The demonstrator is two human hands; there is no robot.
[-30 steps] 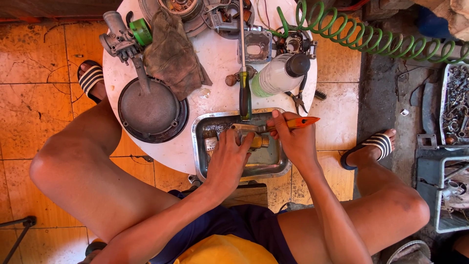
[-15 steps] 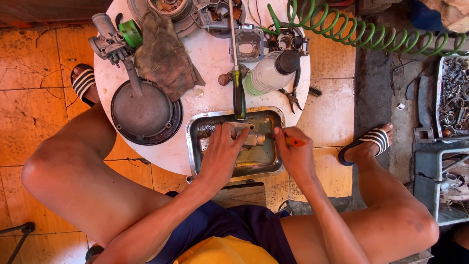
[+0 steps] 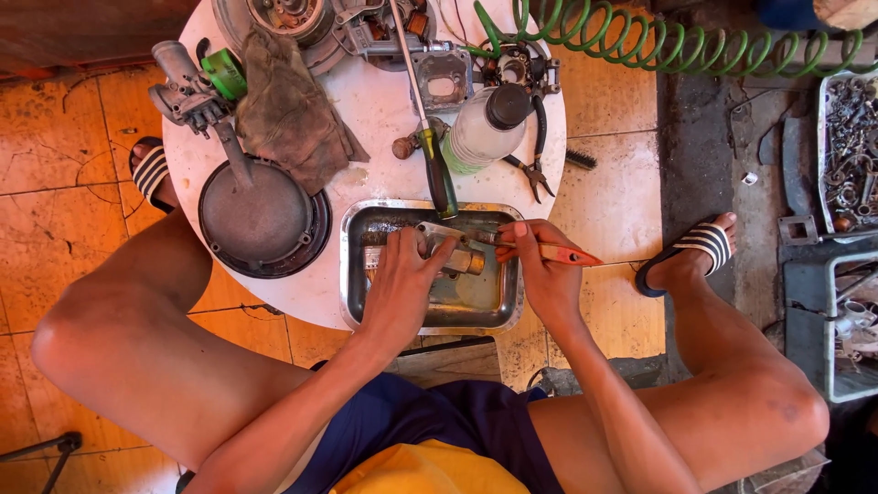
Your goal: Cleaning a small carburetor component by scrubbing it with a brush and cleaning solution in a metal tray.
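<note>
We are holding a metal part over the tray and working at it with an orange-handled tool.

Our left hand (image 3: 400,288) is closing its fingers (image 3: 416,252) around a small metal part (image 3: 455,256), keeping it low inside the steel tray (image 3: 352,274); our right hand (image 3: 541,274) is gripping an orange-handled tool (image 3: 562,255) tight, its tip touching the part. The tray is sitting at the near edge of a round white table (image 3: 384,119). Just beyond it a screwdriver (image 3: 430,151) is lying beside a plastic bottle (image 3: 480,133) and pliers (image 3: 533,165). To the left a dark round cover (image 3: 261,220) and a rag (image 3: 288,110) are resting.
</note>
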